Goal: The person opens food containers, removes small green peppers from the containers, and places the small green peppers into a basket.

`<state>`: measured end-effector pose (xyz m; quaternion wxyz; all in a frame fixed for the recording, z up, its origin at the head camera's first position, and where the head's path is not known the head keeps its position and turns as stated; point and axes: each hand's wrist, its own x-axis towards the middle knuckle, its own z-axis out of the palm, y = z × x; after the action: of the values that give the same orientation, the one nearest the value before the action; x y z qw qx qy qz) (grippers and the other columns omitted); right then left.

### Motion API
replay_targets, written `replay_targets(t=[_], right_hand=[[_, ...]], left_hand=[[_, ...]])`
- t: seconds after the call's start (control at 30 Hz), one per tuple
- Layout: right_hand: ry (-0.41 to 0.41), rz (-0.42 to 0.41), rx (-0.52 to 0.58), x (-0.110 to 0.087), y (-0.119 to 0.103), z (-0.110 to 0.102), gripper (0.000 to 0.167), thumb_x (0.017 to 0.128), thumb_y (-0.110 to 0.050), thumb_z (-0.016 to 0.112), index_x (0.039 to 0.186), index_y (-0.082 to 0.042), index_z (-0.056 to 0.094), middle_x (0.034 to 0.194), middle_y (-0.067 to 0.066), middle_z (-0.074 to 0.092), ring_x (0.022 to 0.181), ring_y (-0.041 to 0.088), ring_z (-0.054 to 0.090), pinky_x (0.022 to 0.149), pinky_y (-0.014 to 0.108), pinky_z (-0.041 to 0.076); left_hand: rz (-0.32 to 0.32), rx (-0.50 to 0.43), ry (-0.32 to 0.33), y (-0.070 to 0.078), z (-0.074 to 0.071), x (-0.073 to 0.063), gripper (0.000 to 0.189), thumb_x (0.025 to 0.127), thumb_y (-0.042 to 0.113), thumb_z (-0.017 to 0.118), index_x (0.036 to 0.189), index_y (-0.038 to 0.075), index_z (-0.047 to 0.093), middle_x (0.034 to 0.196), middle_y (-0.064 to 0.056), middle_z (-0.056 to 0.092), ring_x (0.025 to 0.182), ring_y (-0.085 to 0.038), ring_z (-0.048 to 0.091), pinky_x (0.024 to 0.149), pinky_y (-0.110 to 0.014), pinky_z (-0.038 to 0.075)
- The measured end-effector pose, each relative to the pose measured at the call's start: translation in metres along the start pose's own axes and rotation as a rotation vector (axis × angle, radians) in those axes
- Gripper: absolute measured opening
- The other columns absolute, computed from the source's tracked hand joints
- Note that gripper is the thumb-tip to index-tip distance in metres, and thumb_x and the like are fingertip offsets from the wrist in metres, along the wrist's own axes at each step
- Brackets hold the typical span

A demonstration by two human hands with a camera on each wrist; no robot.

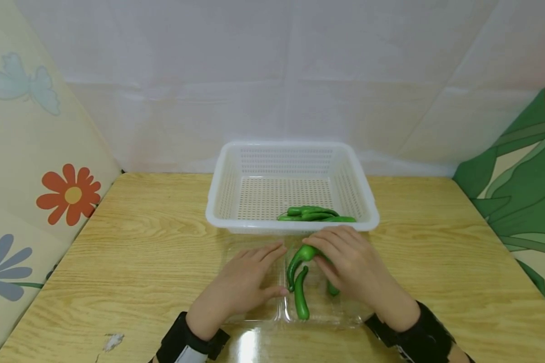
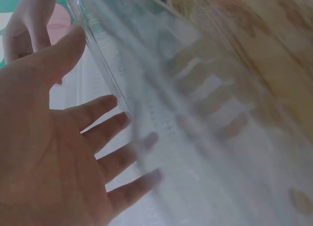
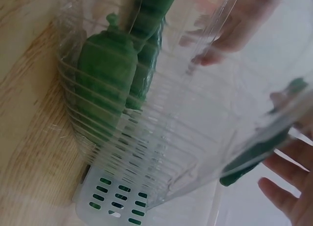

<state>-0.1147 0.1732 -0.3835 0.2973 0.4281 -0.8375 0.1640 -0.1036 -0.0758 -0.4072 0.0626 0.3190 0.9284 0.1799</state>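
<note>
A clear plastic box [image 1: 254,315] with two compartments lies on the table. My left hand [image 1: 245,280] is over its left compartment, fingers extended, with fingertips at the middle divider; in the left wrist view the fingers [image 2: 120,157] and thumb spread by the clear wall. Above the right compartment, my right hand [image 1: 351,262] holds a curved green chili pepper [image 1: 306,253] between thumb and fingers. Another green pepper [image 1: 301,297] lies in that compartment, and the tip of one more [image 1: 333,289] shows beneath the right hand. Peppers [image 3: 105,84] appear through the plastic in the right wrist view.
Directly behind the box stands a white perforated basket [image 1: 215,201], with several green peppers [image 1: 315,213] at its near right. Wooden tabletop [image 1: 154,242] extends to both sides. A white sheet [image 1: 263,85] hangs at the back, with patterned panels left and right.
</note>
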Motion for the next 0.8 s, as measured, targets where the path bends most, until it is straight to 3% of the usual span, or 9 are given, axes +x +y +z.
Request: replay_targets(t=[0.43, 0.8], right_hand=[[0.127, 0.039, -0.052, 0.0035, 0.0028, -0.0032, 0.044, 0.107, -0.033, 0.042, 0.109, 0.001, 0.07, 0.101, 0.014, 0.071, 0.095, 0.032, 0.065, 0.088, 0.046, 0.052], [0.078, 0.108, -0.078, -0.0007, 0.007, -0.0073, 0.051, 0.107, -0.039, 0.04, 0.116, 0.002, 0.069, 0.102, 0.015, 0.07, 0.094, 0.032, 0.065, 0.089, 0.048, 0.052]], left_hand=[[0.005, 0.016, 0.011, -0.0007, 0.0004, 0.0006, 0.082, 0.089, 0.057, 0.063, 0.155, 0.016, 0.036, 0.16, -0.001, 0.031, 0.139, -0.025, 0.041, 0.114, -0.049, 0.033], [0.004, 0.016, 0.008, -0.0002, 0.0001, -0.0004, 0.081, 0.09, 0.056, 0.063, 0.154, 0.016, 0.036, 0.159, -0.002, 0.032, 0.139, -0.025, 0.041, 0.114, -0.049, 0.033]])
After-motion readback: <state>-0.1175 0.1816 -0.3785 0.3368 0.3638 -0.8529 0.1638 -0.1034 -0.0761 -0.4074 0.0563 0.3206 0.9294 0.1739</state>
